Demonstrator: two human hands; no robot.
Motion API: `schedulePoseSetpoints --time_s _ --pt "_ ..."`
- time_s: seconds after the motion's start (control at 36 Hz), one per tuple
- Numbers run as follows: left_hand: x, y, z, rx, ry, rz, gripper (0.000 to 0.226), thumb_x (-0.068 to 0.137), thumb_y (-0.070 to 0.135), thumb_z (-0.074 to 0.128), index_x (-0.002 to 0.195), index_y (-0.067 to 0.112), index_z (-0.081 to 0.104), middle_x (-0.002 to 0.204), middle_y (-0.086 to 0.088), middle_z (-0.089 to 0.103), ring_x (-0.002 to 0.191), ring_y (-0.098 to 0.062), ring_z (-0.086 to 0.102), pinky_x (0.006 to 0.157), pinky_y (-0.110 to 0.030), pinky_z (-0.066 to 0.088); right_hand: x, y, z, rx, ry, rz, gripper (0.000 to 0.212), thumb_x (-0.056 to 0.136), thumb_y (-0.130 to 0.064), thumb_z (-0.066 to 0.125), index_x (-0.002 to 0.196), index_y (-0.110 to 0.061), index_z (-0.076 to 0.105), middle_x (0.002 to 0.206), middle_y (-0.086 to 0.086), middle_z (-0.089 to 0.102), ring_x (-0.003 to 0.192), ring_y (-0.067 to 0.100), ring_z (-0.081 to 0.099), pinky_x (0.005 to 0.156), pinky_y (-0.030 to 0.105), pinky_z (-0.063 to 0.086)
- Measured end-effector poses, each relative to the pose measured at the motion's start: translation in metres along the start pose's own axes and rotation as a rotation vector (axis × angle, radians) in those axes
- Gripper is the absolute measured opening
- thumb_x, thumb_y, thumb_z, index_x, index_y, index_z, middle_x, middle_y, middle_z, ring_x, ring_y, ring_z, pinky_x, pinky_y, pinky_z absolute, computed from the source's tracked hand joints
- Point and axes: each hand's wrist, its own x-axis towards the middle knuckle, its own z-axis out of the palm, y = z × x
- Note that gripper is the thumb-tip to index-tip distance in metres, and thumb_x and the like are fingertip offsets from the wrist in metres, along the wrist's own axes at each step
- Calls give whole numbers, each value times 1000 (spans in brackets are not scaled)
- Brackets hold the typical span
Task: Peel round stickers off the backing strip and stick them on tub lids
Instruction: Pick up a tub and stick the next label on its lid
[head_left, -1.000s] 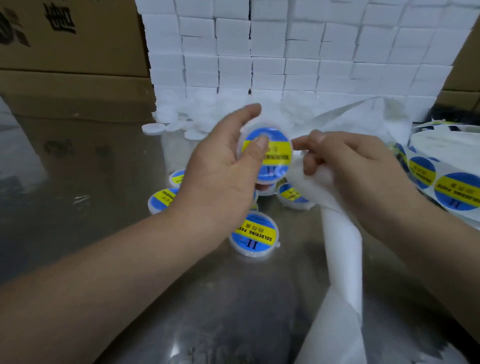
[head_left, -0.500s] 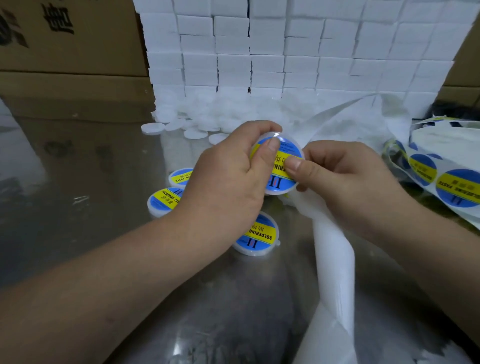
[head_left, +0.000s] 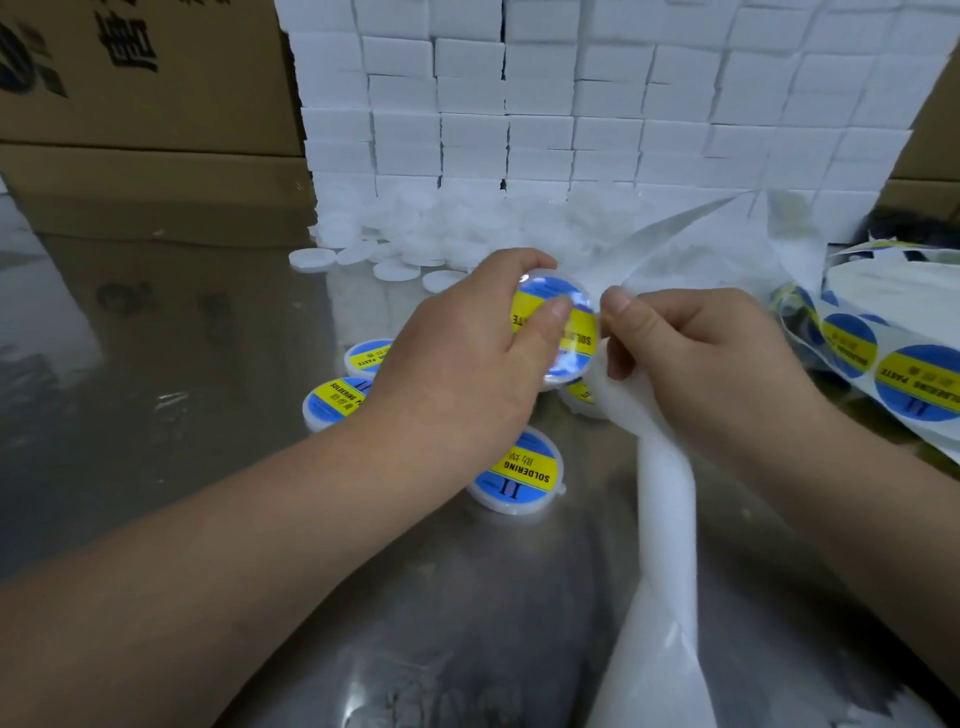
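A round white tub (head_left: 566, 364) is being gripped by the left hand (head_left: 467, 358). Its fingers (head_left: 519, 260) are curled round the far rim, and the thumb is being pressed flat on the blue and yellow sticker (head_left: 576, 325) covering the lid. There, part of "SOLDERING PASTE" is being hidden under the thumb. Just right of that thumb, the white backing strip (head_left: 667, 499) is being pinched between thumb and forefinger of the right hand (head_left: 701, 358), with the remaining fingers (head_left: 618, 364) curled into the paper. Below the left fingers, a labelled tub (head_left: 519, 480) reading "SOLDERING" is lying on the shiny desk (head_left: 156, 364); two more labelled tubs (head_left: 332, 402) are lying left of the wrist. Right of the right hand, unpeeled stickers (head_left: 919, 384) reading "SOLDERING PASTE" are being carried on a loose roll. Beyond the fingers, plain white lids (head_left: 415, 249) and stacked white boxes (head_left: 571, 104) are lying.
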Motion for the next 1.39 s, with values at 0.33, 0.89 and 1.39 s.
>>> schedulePoseSetpoints --time_s 0.33,0.89,1.39 --pt "16 -21 -3 558 -134 -190 31 95 36 35 111 28 61 113 -7 52 111 -27 42 90 -32 31 5 6 -4 288 -8 -9 47 68 -7 54 98 -43 56 75 -15 65 58 4 54 64 28 49" --pt "4 -1 -5 223 138 220 37 79 21 46 109 22 69 71 3 48 74 -18 51 68 -34 41 14 4 -6 692 -42 250 19 72 -18 60 77 0 56 65 9 57 56 17 55 54 20 45" --pt "-1 0 -5 179 -104 518 34 83 16 46 109 12 68 112 -12 61 100 -28 59 82 -35 47 13 -3 -11 802 -260 358 27 81 1 49 104 2 63 91 14 68 77 23 64 77 32 53"
